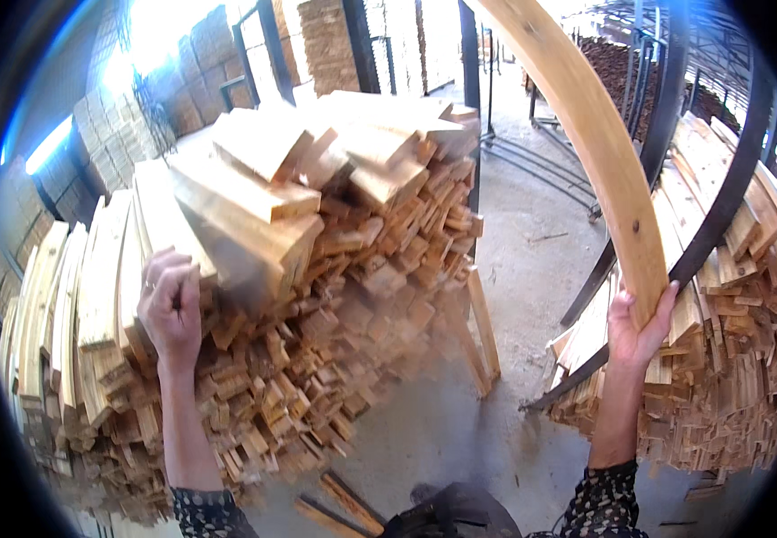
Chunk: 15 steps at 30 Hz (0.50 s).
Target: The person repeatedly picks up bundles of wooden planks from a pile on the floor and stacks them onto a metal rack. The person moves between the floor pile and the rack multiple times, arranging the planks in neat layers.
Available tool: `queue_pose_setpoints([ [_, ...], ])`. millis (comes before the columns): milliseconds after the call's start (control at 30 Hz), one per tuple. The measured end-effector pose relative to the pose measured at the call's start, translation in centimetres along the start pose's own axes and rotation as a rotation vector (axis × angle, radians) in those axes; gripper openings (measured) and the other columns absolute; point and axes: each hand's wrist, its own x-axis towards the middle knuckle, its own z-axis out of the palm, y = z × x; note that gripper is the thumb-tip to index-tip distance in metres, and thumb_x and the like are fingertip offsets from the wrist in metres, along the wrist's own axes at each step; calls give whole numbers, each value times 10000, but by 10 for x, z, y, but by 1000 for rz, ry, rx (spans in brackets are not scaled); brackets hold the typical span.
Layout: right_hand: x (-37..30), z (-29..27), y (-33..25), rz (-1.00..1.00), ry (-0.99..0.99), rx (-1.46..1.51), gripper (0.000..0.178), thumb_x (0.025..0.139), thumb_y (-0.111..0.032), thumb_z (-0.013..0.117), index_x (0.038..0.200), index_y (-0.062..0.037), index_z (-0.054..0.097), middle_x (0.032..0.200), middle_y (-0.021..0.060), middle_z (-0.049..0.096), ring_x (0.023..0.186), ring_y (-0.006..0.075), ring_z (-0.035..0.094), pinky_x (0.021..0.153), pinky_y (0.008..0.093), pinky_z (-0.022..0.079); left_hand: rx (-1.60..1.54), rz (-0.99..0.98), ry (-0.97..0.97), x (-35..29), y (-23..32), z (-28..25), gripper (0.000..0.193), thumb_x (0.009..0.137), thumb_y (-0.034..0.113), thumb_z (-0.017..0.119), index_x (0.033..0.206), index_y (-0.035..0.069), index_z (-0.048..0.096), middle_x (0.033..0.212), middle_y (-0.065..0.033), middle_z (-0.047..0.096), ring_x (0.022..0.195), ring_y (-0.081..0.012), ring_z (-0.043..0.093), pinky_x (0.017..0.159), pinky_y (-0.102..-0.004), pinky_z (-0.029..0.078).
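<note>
My right hand [641, 336] grips the lower end of a long, light wooden plank [617, 170], thumb on one side and fingers on the other. The plank rises past the top of the view and looks curved through the lens. On the left, my left hand [172, 309] is raised in front of the large lumber stack, its fingers curled into a loose fist with no object showing in them. Just behind it lie the ends of several planks [103, 278]. Thicker boards [250, 215] lie loosely on top of that stack.
At the right stands a second lumber stack [720, 359] beside dark metal posts [716, 211]. Concrete floor [532, 247] runs between the stacks. Two boards lean at the left stack's corner [483, 323]; loose strips [339, 507] lie by my feet. More stacked wood [328, 45] stands at the back.
</note>
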Motion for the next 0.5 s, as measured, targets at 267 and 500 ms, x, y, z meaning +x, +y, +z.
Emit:
queue_pose_setpoints([
  [267, -49, -92, -44, -138, 620, -5, 308, 856, -295, 535, 1080, -87, 504, 1003, 79, 568, 809, 222, 576, 598, 317, 527, 186, 334, 81, 32, 119, 11, 305, 795, 342, 561, 950, 80, 575, 1174, -162, 473, 1195, -378, 321, 987, -487, 238],
  [500, -82, -149, -23, 56, 739, -888, 351, 868, -234, 477, 1191, -98, 462, 1108, 74, 534, 920, 185, 559, 586, 297, 509, 420, 370, -64, 64, 130, 115, 360, 720, 454, 609, 986, 212, 604, 1321, -101, 350, 1248, -308, 260, 1026, -479, 124],
])
